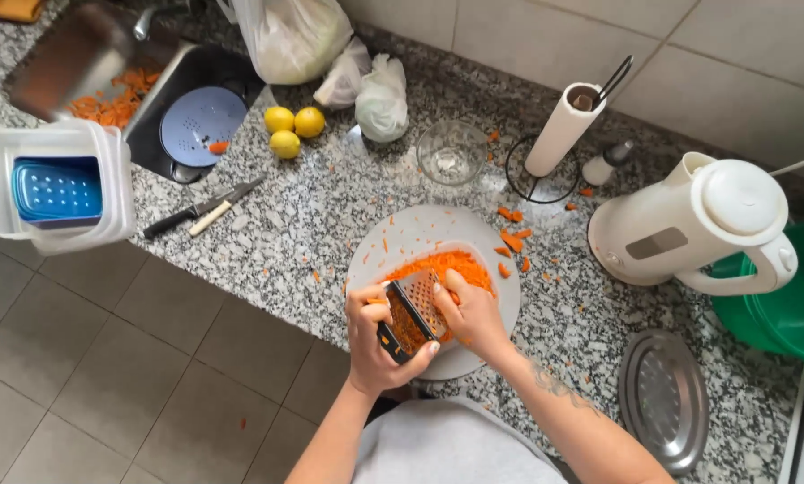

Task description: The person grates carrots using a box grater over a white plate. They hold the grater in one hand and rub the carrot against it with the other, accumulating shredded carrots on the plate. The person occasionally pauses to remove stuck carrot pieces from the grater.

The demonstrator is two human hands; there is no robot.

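My left hand (pixel 377 339) grips the black handle of a flat metal grater (pixel 414 306), which leans over a pile of grated carrot (pixel 439 265). My right hand (pixel 473 314) presses against the grater's face; whatever it holds is hidden under the fingers. The pile lies in a shallow clear container (pixel 486 260) on a round white cutting board (pixel 400 231) at the front edge of the speckled granite counter (pixel 330 202). Loose carrot bits (pixel 513 240) lie to the right of the board.
Two knives (pixel 203 208) lie left of the board. Behind are three lemons (pixel 292 128), a glass bowl (pixel 452 151), a paper towel holder (pixel 561 133) and plastic bags (pixel 380 97). A white kettle (pixel 694 224) and metal lid (pixel 663 399) sit right. The sink (pixel 196 121) holds carrot peels.
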